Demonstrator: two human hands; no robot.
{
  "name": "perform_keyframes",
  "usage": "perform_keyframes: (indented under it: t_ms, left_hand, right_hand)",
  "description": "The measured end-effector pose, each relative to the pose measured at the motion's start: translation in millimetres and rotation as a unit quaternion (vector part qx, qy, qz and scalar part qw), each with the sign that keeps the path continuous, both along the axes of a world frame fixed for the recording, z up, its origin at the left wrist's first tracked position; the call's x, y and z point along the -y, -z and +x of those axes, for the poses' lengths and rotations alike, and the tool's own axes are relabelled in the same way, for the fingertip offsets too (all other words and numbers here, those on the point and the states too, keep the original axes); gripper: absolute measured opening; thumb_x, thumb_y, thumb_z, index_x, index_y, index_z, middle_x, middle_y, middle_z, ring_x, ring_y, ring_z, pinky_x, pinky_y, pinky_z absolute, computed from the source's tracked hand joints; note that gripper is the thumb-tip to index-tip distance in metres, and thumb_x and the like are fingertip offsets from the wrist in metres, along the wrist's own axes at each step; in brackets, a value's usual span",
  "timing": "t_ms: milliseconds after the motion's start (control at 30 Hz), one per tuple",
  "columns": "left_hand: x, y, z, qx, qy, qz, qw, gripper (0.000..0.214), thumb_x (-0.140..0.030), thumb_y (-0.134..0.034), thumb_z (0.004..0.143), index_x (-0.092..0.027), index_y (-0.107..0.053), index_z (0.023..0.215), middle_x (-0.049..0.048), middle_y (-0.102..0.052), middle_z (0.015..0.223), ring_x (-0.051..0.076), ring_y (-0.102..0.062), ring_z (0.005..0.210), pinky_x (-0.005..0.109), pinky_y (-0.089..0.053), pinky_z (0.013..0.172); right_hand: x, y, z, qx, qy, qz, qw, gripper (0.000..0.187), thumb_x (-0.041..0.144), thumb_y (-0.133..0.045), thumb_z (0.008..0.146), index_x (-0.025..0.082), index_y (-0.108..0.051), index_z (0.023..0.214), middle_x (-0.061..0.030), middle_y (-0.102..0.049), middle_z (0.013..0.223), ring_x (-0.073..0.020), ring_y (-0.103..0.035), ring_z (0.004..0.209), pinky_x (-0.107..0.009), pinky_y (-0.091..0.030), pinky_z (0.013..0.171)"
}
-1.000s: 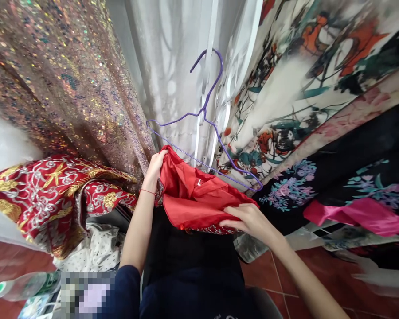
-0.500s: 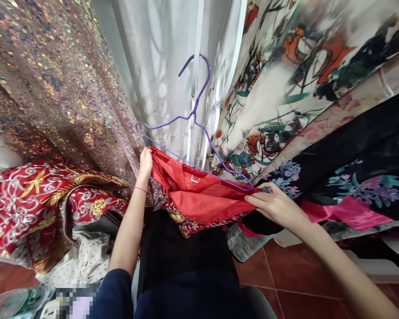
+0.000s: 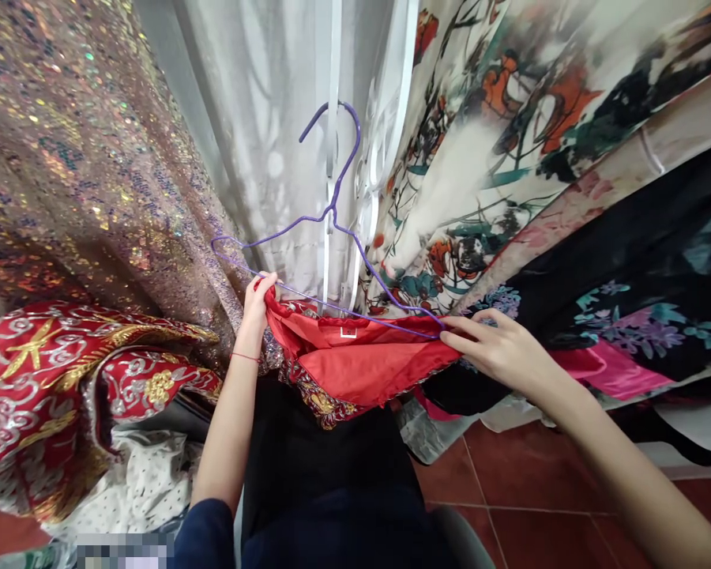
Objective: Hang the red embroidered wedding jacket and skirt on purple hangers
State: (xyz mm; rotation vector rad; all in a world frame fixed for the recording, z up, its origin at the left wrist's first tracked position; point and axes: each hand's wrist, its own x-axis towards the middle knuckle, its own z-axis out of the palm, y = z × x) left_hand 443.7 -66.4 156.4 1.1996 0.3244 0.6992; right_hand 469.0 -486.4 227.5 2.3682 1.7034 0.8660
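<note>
A red garment (image 3: 355, 367) with a shiny lining, a white tag and gold-and-silver embroidery below hangs spread between my hands. My left hand (image 3: 257, 302) pinches its upper left edge, right beside the lower bar of a purple clothes hanger (image 3: 347, 225). The hanger's hook points up, and its left end stands clear of the cloth. At the other side my right hand (image 3: 489, 341) has its thumb and forefinger closed around the hanger's right corner, against the garment's edge. How much cloth is in those fingers is partly hidden.
A sequined curtain (image 3: 112, 166) hangs at left, above a red embroidered garment (image 3: 41, 379) and a dotted white cloth (image 3: 139, 482). White metal bars (image 3: 330, 87) stand behind the hanger. Floral fabric (image 3: 479, 174) and black flowered cloth (image 3: 633, 276) fill the right, over red floor tiles (image 3: 539, 482).
The hanger and both hands have shifted slightly left in view. The hanger's left end sticks out farther past my left hand, and my right fingers now sit at the hanger's corner.
</note>
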Motion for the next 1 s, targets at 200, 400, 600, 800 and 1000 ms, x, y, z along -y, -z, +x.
perform_keyframes:
  t_ms: [200, 400, 600, 800, 1000]
  left_hand:
    - [1.3, 11.9, -34.5, 0.021, 0.027, 0.149, 0.988, 0.03, -0.039, -0.08, 0.067, -0.019, -0.059, 0.059, -0.0027, -0.051, 0.059, 0.01, -0.047, 0.056, 0.023, -0.04, 0.06]
    - [21.4, 15.6, -57.8, 0.006, -0.034, 0.186, 0.982, 0.026, -0.039, -0.078, 0.069, -0.019, -0.063, 0.061, -0.0023, -0.055, 0.062, 0.012, -0.05, 0.06, 0.025, -0.043, 0.067]
    - [51.4, 19.4, -76.9, -0.002, -0.064, 0.169, 0.984, 0.029, -0.042, -0.078, 0.071, -0.021, -0.06, 0.061, -0.0021, -0.054, 0.063, 0.013, -0.051, 0.063, 0.027, -0.045, 0.07]
    - [47.8, 8.4, -85.8, -0.017, -0.096, 0.165, 0.981, 0.029, -0.043, -0.077, 0.073, -0.021, -0.06, 0.066, -0.0026, -0.054, 0.067, 0.013, -0.051, 0.065, 0.026, -0.045, 0.072]
    - [41.5, 12.1, -83.8, -0.075, -0.048, 0.224, 0.97, 0.028, -0.042, -0.078, 0.073, -0.021, -0.06, 0.077, -0.0008, -0.061, 0.078, 0.015, -0.057, 0.074, 0.026, -0.045, 0.079]
  right_hand:
    - [-14.9, -23.2, 15.6, 0.031, -0.003, 0.027, 0.999, 0.024, 0.013, -0.046, 0.098, 0.024, -0.067, 0.095, -0.007, -0.072, 0.126, -0.0166, -0.066, 0.081, -0.035, -0.045, 0.078]
    - [-45.3, -64.6, 29.4, 0.049, -0.027, 0.195, 0.979, 0.023, 0.013, -0.048, 0.097, 0.027, -0.066, 0.1, -0.0037, -0.073, 0.123, -0.0207, -0.069, 0.088, -0.04, -0.047, 0.073]
    - [-101.6, -69.7, 25.2, -0.169, -0.079, 0.344, 0.92, 0.023, 0.018, -0.041, 0.098, 0.022, -0.064, 0.096, -0.0102, -0.07, 0.11, -0.0234, -0.067, 0.103, -0.042, -0.052, 0.09]
    - [-128.2, -53.0, 24.5, -0.325, -0.036, 0.235, 0.915, 0.013, 0.03, -0.041, 0.099, 0.023, -0.052, 0.099, 0.0026, -0.055, 0.07, -0.0126, -0.053, 0.056, -0.026, -0.044, 0.061]
    - [-131.2, -43.2, 26.7, -0.307, -0.016, 0.284, 0.908, 0.022, 0.029, -0.039, 0.1, 0.021, -0.048, 0.118, 0.004, -0.052, 0.066, -0.013, -0.048, 0.049, -0.026, -0.041, 0.058]
